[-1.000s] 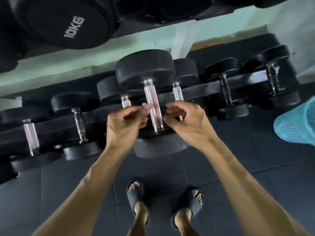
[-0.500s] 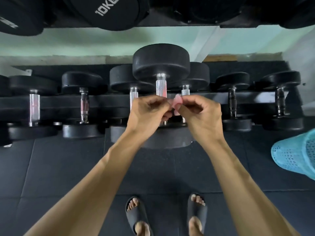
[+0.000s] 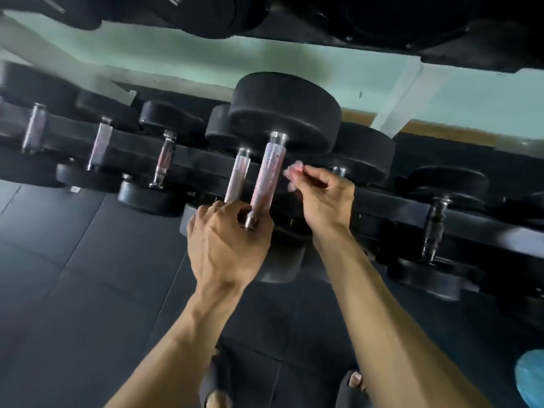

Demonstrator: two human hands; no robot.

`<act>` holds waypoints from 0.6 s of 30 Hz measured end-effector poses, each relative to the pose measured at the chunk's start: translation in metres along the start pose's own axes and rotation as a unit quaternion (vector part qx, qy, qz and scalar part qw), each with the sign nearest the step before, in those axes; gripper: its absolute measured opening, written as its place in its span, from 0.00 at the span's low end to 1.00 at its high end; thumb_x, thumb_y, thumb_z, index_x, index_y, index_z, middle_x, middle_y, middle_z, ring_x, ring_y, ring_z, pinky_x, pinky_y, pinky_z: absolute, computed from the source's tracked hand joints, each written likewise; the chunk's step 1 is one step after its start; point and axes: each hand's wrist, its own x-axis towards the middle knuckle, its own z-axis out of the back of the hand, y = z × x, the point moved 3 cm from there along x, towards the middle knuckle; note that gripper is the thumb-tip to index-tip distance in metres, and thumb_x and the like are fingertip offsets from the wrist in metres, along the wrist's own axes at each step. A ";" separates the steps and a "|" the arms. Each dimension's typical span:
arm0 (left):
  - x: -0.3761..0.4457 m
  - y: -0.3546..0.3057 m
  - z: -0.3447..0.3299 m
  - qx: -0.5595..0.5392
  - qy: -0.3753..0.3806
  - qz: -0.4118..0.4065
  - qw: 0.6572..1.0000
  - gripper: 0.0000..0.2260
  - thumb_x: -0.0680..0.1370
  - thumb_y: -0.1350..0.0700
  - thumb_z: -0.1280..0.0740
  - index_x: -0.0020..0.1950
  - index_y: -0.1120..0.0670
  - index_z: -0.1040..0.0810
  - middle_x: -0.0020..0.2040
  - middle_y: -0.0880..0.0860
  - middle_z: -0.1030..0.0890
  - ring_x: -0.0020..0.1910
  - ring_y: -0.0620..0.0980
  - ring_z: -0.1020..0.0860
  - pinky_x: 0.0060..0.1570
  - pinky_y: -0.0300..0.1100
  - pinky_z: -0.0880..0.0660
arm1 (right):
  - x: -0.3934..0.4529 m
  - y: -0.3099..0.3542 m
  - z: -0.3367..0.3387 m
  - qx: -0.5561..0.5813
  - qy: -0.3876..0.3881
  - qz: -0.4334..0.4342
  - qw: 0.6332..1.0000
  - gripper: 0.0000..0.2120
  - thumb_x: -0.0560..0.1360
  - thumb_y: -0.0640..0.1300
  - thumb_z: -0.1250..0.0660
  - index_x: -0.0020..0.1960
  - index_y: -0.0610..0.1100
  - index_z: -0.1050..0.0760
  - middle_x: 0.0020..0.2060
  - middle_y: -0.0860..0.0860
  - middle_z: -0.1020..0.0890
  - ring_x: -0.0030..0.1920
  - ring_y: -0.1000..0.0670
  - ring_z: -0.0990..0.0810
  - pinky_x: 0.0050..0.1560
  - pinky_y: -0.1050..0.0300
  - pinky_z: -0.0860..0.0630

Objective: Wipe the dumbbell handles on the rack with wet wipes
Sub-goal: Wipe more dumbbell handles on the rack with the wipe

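Fingers: my left hand [image 3: 225, 245] grips the handle [image 3: 266, 184] base; my right hand [image 3: 321, 195] pinches the wet wipe [image 3: 291, 173] just beside it. I'd wrap it round, twisting along the knurling.

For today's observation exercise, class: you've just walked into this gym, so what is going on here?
A person stands at a low dumbbell rack, seen from their own head. Their left hand grips the near end of the big dumbbell's knurled handle. Their right hand, just to the right of that handle, pinches a small crumpled pinkish wipe in its fingertips. The wipe is held beside the handle, not on it. More dumbbells sit along the rack to both sides.
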 end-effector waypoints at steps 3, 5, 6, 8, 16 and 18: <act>-0.001 0.003 -0.003 0.038 -0.004 0.025 0.999 0.15 0.73 0.39 0.37 0.46 0.46 0.17 0.45 0.47 0.19 0.51 0.52 0.25 0.52 0.45 0.30 | 0.013 -0.003 -0.007 0.075 -0.003 -0.031 0.997 0.01 0.76 0.40 0.27 0.48 0.44 0.16 0.40 0.50 0.13 0.42 0.55 0.15 0.53 0.59 0.19; -0.001 0.003 -0.003 0.047 -0.002 0.017 0.999 0.16 0.71 0.39 0.38 0.45 0.46 0.17 0.44 0.47 0.19 0.51 0.53 0.24 0.49 0.44 0.31 | 0.021 0.000 -0.012 0.118 -0.010 -0.023 0.993 0.06 0.76 0.37 0.28 0.52 0.36 0.17 0.42 0.46 0.13 0.38 0.55 0.17 0.45 0.64 0.19; 0.000 0.003 -0.003 0.046 -0.002 0.014 0.999 0.16 0.70 0.40 0.38 0.44 0.46 0.17 0.43 0.47 0.19 0.50 0.53 0.24 0.48 0.42 0.32 | 0.025 0.002 -0.014 0.124 -0.013 -0.010 0.992 0.07 0.76 0.35 0.29 0.53 0.34 0.18 0.42 0.45 0.14 0.38 0.57 0.17 0.42 0.65 0.20; 0.000 0.003 -0.004 0.043 -0.005 0.015 0.999 0.14 0.70 0.40 0.38 0.43 0.46 0.17 0.42 0.46 0.20 0.50 0.52 0.23 0.47 0.42 0.33 | 0.031 0.004 -0.020 0.107 -0.019 0.013 0.994 0.08 0.75 0.33 0.28 0.53 0.33 0.18 0.38 0.51 0.15 0.35 0.60 0.17 0.38 0.67 0.22; 0.000 0.006 -0.005 0.030 -0.004 0.012 0.999 0.18 0.69 0.39 0.40 0.45 0.47 0.16 0.44 0.46 0.18 0.50 0.52 0.23 0.50 0.47 0.26 | 0.022 -0.008 -0.018 0.034 0.034 0.013 0.999 0.05 0.75 0.35 0.28 0.50 0.39 0.16 0.39 0.50 0.14 0.39 0.54 0.16 0.52 0.53 0.17; 0.000 0.006 -0.006 0.031 -0.003 0.011 0.999 0.18 0.69 0.39 0.40 0.45 0.48 0.16 0.44 0.46 0.18 0.50 0.52 0.23 0.51 0.47 0.26 | 0.013 -0.008 -0.018 0.000 0.051 0.020 0.999 0.05 0.76 0.35 0.29 0.50 0.39 0.16 0.38 0.48 0.15 0.39 0.53 0.16 0.54 0.52 0.18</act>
